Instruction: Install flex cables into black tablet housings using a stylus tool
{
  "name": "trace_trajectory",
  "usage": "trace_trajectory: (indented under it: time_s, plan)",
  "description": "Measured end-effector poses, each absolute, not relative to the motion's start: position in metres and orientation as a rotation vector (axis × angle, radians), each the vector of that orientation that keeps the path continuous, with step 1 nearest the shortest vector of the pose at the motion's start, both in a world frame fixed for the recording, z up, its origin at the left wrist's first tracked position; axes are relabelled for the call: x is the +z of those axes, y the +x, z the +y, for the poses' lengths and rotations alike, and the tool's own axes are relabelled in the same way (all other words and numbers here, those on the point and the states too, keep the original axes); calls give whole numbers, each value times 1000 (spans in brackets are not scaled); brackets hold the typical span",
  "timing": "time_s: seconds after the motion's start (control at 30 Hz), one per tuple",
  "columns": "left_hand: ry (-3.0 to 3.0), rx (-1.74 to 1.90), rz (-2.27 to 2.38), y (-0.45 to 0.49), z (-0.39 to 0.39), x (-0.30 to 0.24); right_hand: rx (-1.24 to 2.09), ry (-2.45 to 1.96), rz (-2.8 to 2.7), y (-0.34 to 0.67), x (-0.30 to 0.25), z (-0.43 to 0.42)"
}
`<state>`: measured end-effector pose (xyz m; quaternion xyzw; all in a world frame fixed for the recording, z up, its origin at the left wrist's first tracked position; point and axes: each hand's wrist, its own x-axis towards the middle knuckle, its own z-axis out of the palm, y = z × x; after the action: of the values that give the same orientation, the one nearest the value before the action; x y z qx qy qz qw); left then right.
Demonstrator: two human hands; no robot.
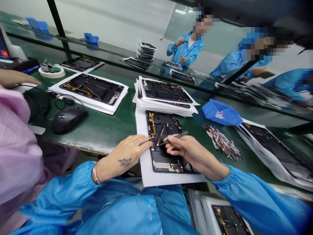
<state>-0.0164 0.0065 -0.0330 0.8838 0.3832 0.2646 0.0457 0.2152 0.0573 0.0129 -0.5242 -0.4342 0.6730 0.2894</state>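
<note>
My left fingers (140,140) are relaxed and unclenched, their tips resting on the tablet housing (166,160) beside a yellow strip (153,125). My right fingers (172,143) pinch slim tweezers (178,138), with the tip just above the housing. The housing lies on a white sheet (146,163). Just beyond it sits a stack (166,93) of housings; to its right, a blue tray (221,112); to its left, a mouse (68,119).
</note>
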Motion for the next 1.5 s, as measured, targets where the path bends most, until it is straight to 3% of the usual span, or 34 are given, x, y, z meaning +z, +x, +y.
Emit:
trace_trajectory:
  time_s: [1.5]
  plan:
    - [2722, 811, 1159, -16, 6, -33, 1756, -1450, -1113, 212, 11, 52]
